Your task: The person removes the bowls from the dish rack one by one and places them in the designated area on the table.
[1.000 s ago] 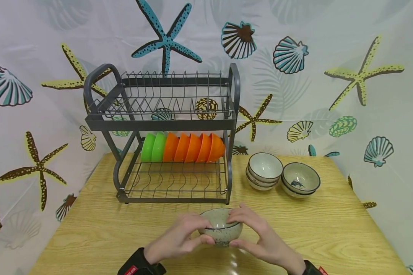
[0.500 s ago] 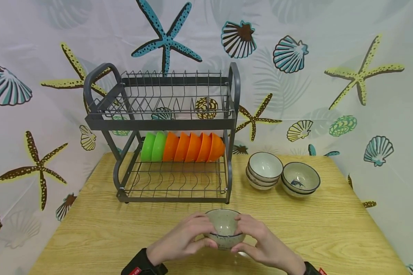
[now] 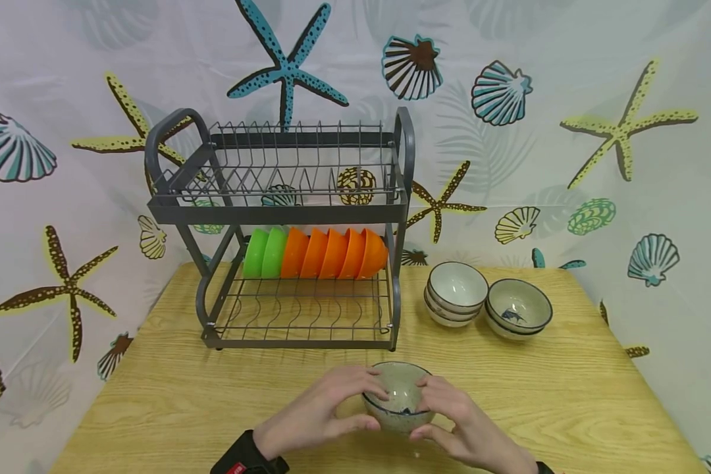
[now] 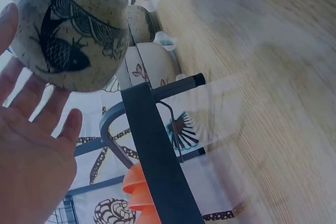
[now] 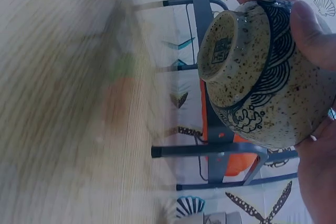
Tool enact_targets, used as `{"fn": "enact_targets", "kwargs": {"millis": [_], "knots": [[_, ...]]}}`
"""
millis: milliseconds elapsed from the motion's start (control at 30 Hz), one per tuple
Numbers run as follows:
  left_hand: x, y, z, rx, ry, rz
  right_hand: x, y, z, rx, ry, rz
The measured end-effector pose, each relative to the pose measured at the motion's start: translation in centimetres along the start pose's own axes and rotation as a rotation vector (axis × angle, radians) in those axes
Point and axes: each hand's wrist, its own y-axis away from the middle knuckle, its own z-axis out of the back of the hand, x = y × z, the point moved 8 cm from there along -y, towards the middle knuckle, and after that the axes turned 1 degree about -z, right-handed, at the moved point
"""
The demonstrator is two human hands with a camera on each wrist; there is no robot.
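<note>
Held above the table is a speckled beige ceramic bowl (image 3: 398,421) with a dark rim, its mouth tilted toward the head camera. In the left wrist view a dark fish and wave pattern shows on its outer wall, and in the right wrist view its foot ring with a square mark. My right hand (image 3: 459,418) pinches the right side, fingers over the rim and thumb on the outer wall. At the left side, my left hand (image 3: 332,408) has nearly straight, spread fingers reaching over the rim, its thumb apart from them near the lower wall.
Behind the bowl stands a dark two-tier dish rack (image 3: 278,214); green bowls (image 3: 255,257) and several orange bowls (image 3: 334,255) stand on edge in its lower tier. To its right are stacked white bowls (image 3: 458,286) and stacked beige bowls (image 3: 527,299) on the wooden table (image 3: 569,395).
The bowl has moved to the right and slightly nearer, with both hands moving along. My left thumb and fingers have spread farther apart at its side.
</note>
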Motion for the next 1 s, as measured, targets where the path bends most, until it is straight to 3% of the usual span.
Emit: {"fn": "enact_targets", "kwargs": {"millis": [100, 233, 467, 667, 867, 1000], "knots": [[1.0, 0.4, 0.4, -0.024, 0.011, 0.107, -0.1, 0.7, 0.7, -0.024, 0.033, -0.014], [2.0, 1.2, 0.8, -0.068, -0.009, 0.194, -0.4, 1.6, 2.0, -0.065, 0.08, -0.028], [2.9, 1.9, 1.6, -0.125, -0.08, 0.205, -0.9, 2.6, 4.6, -0.168, 0.18, 0.036], [3.9, 2.2, 2.1, -0.152, -0.125, 0.238, -1.4, 3.2, 6.4, -0.207, 0.275, 0.019], [5.0, 2.7, 2.2, -0.157, -0.095, 0.304, -2.0, 3.6, 7.7, -0.22, 0.338, 0.005], [5.2, 2.9, 2.2, -0.157, -0.098, 0.306, -2.4, 4.0, 8.5, -0.233, 0.38, 0.005]]}}
